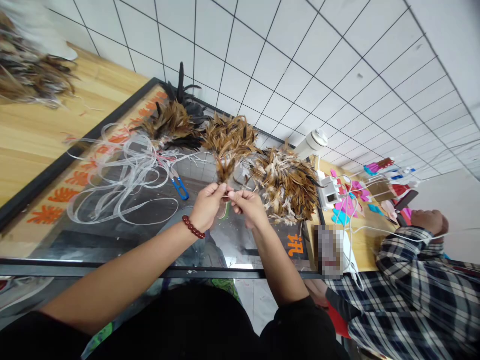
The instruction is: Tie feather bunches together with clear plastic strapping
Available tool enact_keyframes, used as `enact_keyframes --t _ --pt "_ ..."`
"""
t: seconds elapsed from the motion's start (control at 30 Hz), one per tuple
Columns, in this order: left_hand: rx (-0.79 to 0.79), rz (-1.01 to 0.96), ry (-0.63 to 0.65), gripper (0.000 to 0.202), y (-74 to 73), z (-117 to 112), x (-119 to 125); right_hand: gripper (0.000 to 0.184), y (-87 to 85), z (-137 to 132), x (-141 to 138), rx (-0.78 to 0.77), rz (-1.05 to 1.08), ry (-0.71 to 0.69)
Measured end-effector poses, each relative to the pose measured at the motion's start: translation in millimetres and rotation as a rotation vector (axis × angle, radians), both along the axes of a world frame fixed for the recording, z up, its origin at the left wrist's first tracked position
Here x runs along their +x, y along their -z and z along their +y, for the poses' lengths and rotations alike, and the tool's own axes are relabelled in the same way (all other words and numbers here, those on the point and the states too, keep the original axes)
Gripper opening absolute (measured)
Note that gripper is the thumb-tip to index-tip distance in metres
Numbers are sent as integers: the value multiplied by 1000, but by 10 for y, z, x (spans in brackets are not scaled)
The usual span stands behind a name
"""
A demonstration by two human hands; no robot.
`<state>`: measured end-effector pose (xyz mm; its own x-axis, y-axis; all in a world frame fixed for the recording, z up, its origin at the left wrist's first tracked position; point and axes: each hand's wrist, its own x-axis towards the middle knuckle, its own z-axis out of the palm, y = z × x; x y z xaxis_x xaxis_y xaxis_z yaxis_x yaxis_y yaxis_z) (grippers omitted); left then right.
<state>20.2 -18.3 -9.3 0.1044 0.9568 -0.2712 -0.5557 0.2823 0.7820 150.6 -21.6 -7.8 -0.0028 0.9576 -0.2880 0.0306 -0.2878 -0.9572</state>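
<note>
My left hand [208,206], with a dark red bead bracelet [193,227] at its wrist, pinches the base of a small bunch of brown feathers [225,170], whose tips point away from me. Right beside it, my right hand [248,206] is closed, thumb against fingers, at the stem ends; what it grips is too small to make out. Beyond my hands lie a brown feather pile [228,135] and a larger brown and white pile [288,185]. Blue-handled thread snips [180,186] rest left of my left hand, near tangled white ribbon [127,175].
A black-framed glass panel [210,272] lies under the work. Black and brown feathers [170,120] sit at its back left, more feathers [33,75] farther left. A white bottle [313,142] and a power strip [330,190] stand right. A person in a plaid shirt [423,290] sits there.
</note>
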Motion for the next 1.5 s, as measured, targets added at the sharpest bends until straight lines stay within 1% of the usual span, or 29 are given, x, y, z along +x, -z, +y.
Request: enact_keyframes --t 0.07,0.1,0.17,0.23,0.3,0.33,0.37,0.4,0.47,0.53,0.57,0.63,0.67,0.73,0.83,0.9,0.97,1.03,1.1,1.17,1.27,1.37,1.43,1.5 --pt "-45 -43 -48 22 5 31 -28 23 -29 76 142 202 -368 29" --pt "-64 -70 -47 22 5 44 -40 18 -47 126 222 281 -575 44" --pt "-85 -113 -27 22 3 60 -53 12 -73 226 361 331 -925 3" --pt "-86 -126 -23 22 3 62 -47 13 -76 297 446 317 -1138 -70" --pt "-81 -125 -15 23 10 58 -33 13 -53 325 476 313 -1211 -112" --pt "-80 -126 -14 23 15 57 -27 13 -35 323 477 321 -1192 -106" --pt "-79 -128 -13 23 22 56 -22 13 -17 313 472 328 -1124 -84" --pt "-79 -132 -11 23 30 56 -19 11 -1 296 459 326 -1002 -54" --pt "-76 -135 3 22 46 55 -17 10 14 245 409 282 -646 -3" --pt "-72 -114 33 20 60 49 -17 19 2 181 319 198 -297 -2" --pt "-70 -93 51 20 66 45 -16 22 -12 147 261 167 -177 -18" --pt "-69 -42 88 19 75 33 -11 25 -38 85 137 166 -61 -61" --pt "-68 -16 103 19 77 26 -7 24 -46 59 78 193 -56 -76" --pt "-61 42 112 21 82 15 2 24 -46 22 -16 272 -132 -70" --pt "-37 152 96 25 94 3 14 21 -23 -10 -84 398 -358 30" --pt "-16 225 90 28 109 -2 19 17 -15 -24 -92 452 -448 55" --pt "17 295 98 28 131 -6 23 15 -15 -32 -85 433 -427 30" --pt "62 366 107 27 153 -11 26 20 -18 -27 -72 357 -327 2" --pt "109 419 122 28 162 -18 27 23 -18 -12 -58 292 -220 15" --pt "128 405 153 28 153 -26 24 24 -18 4 -51 268 -141 37" --pt "87 256 230 26 122 -33 13 25 -19 7 -67 261 -43 66" --pt "37 122 274 23 101 -35 0 25 -10 10 -85 225 37 36" --pt "11 100 291 23 93 -33 -6 26 6 47 -47 221 31 13" --pt "-11 85 291 25 80 -28 -12 25 19 122 64 260 -58 33"
